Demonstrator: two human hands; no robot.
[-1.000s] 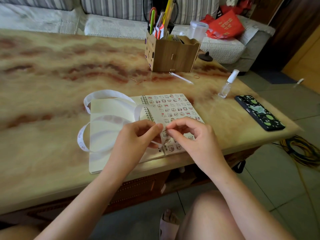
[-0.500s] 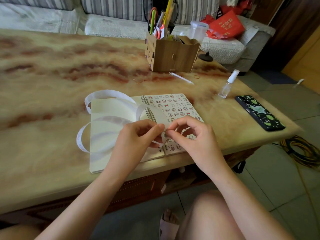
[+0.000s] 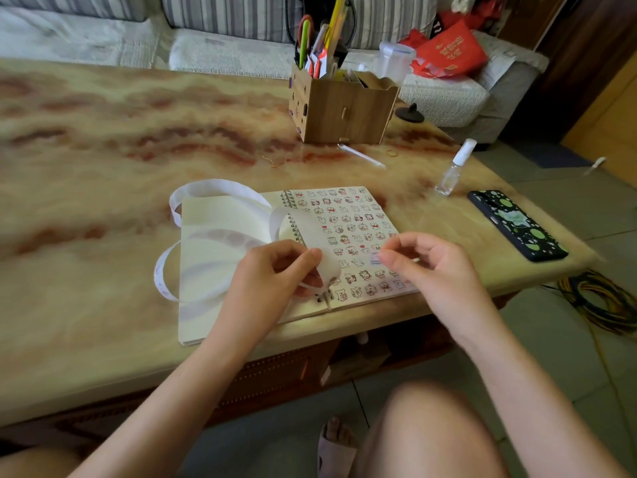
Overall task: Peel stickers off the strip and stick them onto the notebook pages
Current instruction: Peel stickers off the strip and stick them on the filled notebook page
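notebook [image 3: 224, 222] on table [image 3: 86, 167] | organizer [image 3: 344, 112] behind | phone [image 3: 517, 224] right | strip [image 3: 206, 184] loops left

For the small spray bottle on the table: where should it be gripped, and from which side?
Probably round the clear body of the spray bottle, below its white cap, coming from the near right side: it stands upright and slim, with nothing touching it.

The marbled bench [image 3: 103, 139] carries an open notebook [image 3: 220, 215] at its near edge, a wooden organiser [image 3: 344, 112] farther back, a spray bottle [image 3: 451, 170] and phone [image 3: 517, 224] near the right edge
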